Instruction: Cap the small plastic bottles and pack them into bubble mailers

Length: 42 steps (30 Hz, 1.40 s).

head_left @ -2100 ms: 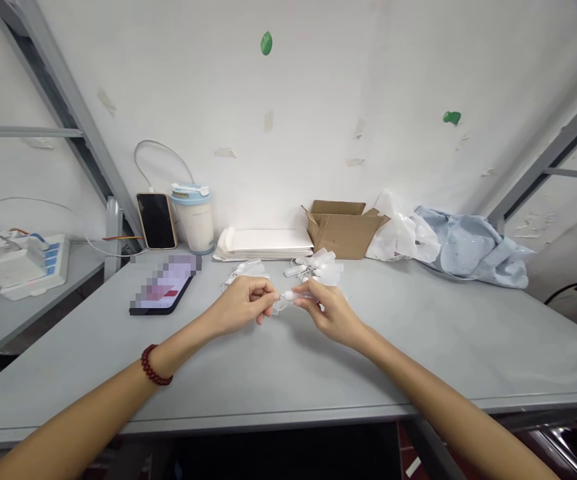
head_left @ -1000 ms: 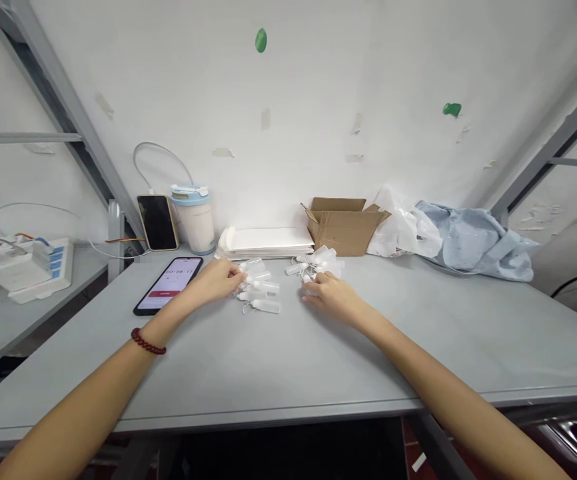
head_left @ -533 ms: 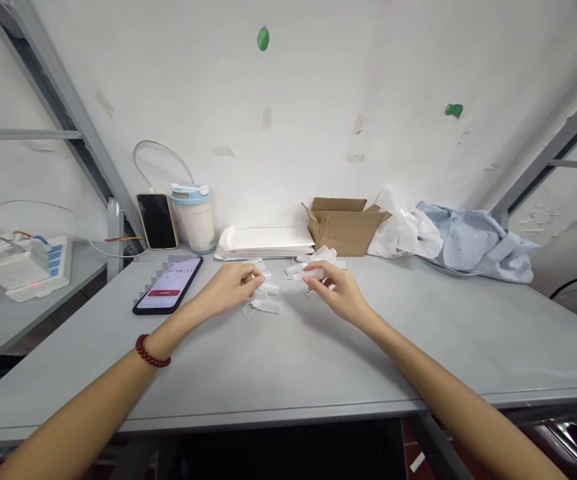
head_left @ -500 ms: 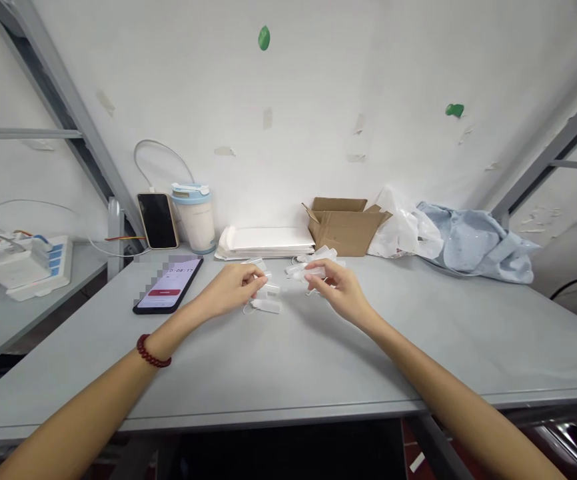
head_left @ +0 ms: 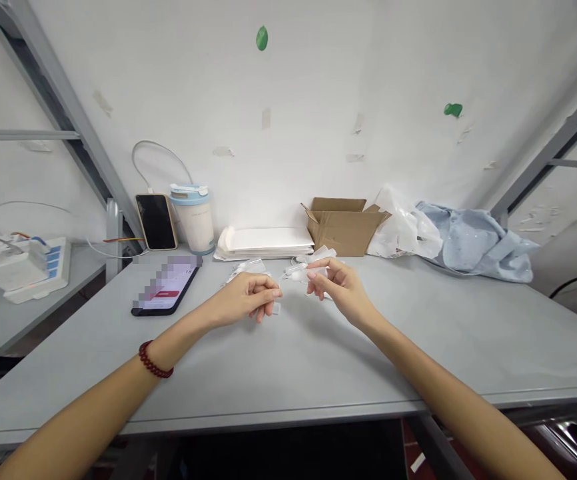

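Note:
My right hand [head_left: 346,293] pinches a small clear plastic tag [head_left: 304,274] with a whitish end and a thin string loop, held pointing left. To its left my left hand [head_left: 248,298] is closed, thumb against the index finger; whatever lies between them is too small to make out. Behind my right hand rests a loose pile of similar tags [head_left: 324,253]. More tags [head_left: 251,267] lie just past my left hand, and the end of one tag [head_left: 277,309] shows beneath its fingers.
White padded envelopes [head_left: 268,239] and an open cardboard box [head_left: 348,233] stand along the wall. Right of them are a white plastic bag [head_left: 401,227] and a blue cloth bag [head_left: 478,240]. At left are a cup [head_left: 194,223], a propped phone [head_left: 156,223] and a flat phone [head_left: 168,287].
My left hand has moved slightly right, toward my right hand, and now covers most of the nearest tag. The right hand has turned a little, still holding its tag.

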Tool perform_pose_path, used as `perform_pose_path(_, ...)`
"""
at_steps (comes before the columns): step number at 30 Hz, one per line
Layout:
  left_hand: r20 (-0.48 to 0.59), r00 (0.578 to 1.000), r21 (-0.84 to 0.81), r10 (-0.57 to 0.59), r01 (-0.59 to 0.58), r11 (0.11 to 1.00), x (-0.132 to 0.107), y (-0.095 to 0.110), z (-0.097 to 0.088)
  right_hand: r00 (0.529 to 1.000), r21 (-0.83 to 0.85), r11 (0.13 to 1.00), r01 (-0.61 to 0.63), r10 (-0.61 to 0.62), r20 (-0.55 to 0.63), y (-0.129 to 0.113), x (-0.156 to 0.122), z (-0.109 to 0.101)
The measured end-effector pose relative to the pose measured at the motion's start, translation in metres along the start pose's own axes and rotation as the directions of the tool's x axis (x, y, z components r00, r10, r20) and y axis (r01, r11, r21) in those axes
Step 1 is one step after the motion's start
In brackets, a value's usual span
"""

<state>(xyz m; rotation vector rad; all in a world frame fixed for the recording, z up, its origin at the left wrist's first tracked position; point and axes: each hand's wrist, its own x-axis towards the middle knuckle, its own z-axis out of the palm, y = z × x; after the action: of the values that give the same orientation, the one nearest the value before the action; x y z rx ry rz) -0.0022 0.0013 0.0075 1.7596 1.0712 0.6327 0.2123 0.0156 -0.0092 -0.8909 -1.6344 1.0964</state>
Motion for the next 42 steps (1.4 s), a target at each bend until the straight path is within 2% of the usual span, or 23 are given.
perform_pose_path(5,-0.048,0.999,-0.128,0.005,-0.011,0.992,0.0027,-0.0051,-0.0018,0.999,0.092,0.996,-0.013,0.008,0.053,0.0005,0.0005,-0.0001)
perform_pose_path(12,-0.001,1.0,-0.215,0.011,-0.011,0.977,0.0029,-0.0077,-0.001,0.996,0.141,0.989,-0.034,0.022,0.082,0.0016,-0.0004,0.0005)
perform_pose_path(21,-0.02,1.0,-0.239,-0.006,0.001,0.971,0.0027,-0.0092,-0.0004,0.996,0.074,0.997,-0.021,0.014,0.093,-0.0016,-0.0004,-0.0009)
perform_pose_path(28,-0.028,1.0,-0.299,-0.003,-0.005,0.954,0.0024,-0.009,0.0002,0.994,0.096,0.995,-0.019,0.008,0.112,0.0003,-0.0018,0.0006)
perform_pose_path(34,-0.013,1.0,-0.305,-0.019,0.014,0.952,0.002,-0.0096,-0.0008,0.997,0.15,0.989,-0.005,-0.005,0.071,-0.0012,-0.0014,-0.0001)
perform_pose_path(42,0.003,1.0,-0.344,-0.016,0.016,0.939,0.0008,-0.0078,-0.0005,0.995,0.131,0.991,-0.016,0.003,0.1,-0.0008,-0.0018,0.0002)
